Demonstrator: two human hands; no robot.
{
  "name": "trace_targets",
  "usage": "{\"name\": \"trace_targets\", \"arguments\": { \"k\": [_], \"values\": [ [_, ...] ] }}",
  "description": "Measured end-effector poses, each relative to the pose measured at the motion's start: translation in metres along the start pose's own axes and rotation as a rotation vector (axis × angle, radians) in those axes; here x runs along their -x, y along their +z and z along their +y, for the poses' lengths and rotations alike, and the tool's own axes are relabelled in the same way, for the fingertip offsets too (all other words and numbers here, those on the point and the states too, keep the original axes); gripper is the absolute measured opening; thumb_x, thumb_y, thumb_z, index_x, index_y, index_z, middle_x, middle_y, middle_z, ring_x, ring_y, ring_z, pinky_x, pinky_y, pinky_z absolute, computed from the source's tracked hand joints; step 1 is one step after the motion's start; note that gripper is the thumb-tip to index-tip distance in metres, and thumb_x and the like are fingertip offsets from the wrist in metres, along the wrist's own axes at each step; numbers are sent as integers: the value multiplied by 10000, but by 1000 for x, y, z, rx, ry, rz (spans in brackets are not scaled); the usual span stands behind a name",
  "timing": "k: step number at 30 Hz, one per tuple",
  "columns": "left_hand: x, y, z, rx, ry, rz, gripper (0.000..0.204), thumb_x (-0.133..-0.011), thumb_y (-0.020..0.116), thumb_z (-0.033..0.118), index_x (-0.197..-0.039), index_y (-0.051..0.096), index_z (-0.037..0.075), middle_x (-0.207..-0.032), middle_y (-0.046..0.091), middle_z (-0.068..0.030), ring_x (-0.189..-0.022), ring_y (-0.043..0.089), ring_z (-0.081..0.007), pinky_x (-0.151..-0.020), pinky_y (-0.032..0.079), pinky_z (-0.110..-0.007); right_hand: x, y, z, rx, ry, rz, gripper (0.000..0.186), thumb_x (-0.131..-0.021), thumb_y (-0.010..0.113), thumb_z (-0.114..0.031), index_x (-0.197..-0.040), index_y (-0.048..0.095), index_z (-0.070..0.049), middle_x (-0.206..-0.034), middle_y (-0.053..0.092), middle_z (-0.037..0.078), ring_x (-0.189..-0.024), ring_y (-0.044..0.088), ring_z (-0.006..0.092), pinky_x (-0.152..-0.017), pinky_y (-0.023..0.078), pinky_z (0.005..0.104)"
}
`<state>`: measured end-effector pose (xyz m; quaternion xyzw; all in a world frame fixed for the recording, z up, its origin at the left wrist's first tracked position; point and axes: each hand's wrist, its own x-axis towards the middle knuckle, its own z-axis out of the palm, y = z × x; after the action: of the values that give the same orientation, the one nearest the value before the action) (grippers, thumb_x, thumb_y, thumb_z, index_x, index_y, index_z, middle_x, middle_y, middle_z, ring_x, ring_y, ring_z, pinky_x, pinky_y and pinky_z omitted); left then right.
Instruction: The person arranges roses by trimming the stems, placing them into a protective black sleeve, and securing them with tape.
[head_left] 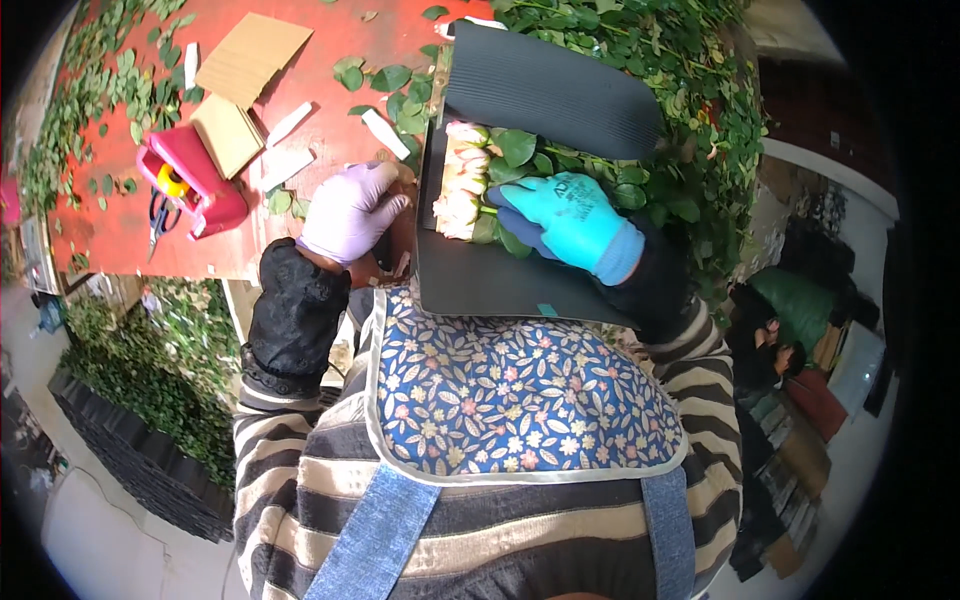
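Note:
Several pale pink roses (461,190) lie side by side on a black ribbed sheet (480,270), heads to the left and leafy stems to the right. My right hand (570,215), in a turquoise and dark blue glove, presses its closed fingers around the stems just behind the heads. To the left of the sheet is my left hand (350,213) in a lavender glove. Its fingers are curled in at a brown edge beside the sheet, and what they grip is hidden. The far flap (550,90) of black ribbed material rises beyond the roses.
On the red table (330,60), a pink tape dispenser (205,185), scissors (160,222), brown cardboard pieces (253,58) and white strips (385,133) lie to the left. Leafy stems (690,60) pile up at the far right. Black stacked sheets (140,460) stand at lower left.

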<state>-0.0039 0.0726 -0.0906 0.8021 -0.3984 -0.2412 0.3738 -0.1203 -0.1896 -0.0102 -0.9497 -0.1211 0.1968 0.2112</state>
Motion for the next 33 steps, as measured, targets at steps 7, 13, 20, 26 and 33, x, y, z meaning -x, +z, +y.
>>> {"name": "trace_targets", "arguments": {
  "k": [7, 13, 20, 26, 33],
  "values": [
    [9, 13, 9, 161, 92, -59, 176, -866, 650, 90, -1041, 652, 72, -921, 668, -135, -858, 656, -345, -733, 522, -395, -13, 43, 11, 69, 80, -36, 270, -893, 665, -306, -989, 691, -55, -823, 681, 147, -730, 657, 340, -641, 517, 431],
    [2, 11, 4, 189, 145, -24, 151, -869, 648, 111, -1015, 643, 75, -894, 664, -125, -850, 655, -346, -733, 522, -394, -21, 52, 11, 308, 5, -34, 226, -910, 590, -336, -840, 639, -127, -689, 637, 81, -581, 638, 273, -501, 487, 410],
    [2, 34, -1, 135, -196, -94, 157, -882, 632, 169, -1001, 580, 82, -843, 651, -165, -845, 639, -380, -715, 500, -461, -16, 57, 12, 461, -6, -37, 200, -899, 607, -318, -790, 618, -150, -633, 619, 61, -547, 630, 260, -481, 481, 383],
    [0, 68, -7, 411, -251, -47, 141, -917, 595, 84, -1037, 566, 15, -869, 674, -152, -815, 679, -311, -732, 523, -377, -15, 52, 4, 401, 118, -179, 181, -907, 589, -301, -890, 641, -129, -705, 648, 70, -632, 657, 271, -540, 501, 397],
    [-8, 72, -2, 525, -307, -116, 254, -928, 526, 8, -1177, 545, -39, -993, 684, -156, -905, 677, -211, -810, 526, -309, -12, 46, 4, 275, 168, -246, 212, -863, 618, -248, -1017, 652, -105, -810, 666, 89, -724, 661, 290, -631, 513, 409]
  ]
}}
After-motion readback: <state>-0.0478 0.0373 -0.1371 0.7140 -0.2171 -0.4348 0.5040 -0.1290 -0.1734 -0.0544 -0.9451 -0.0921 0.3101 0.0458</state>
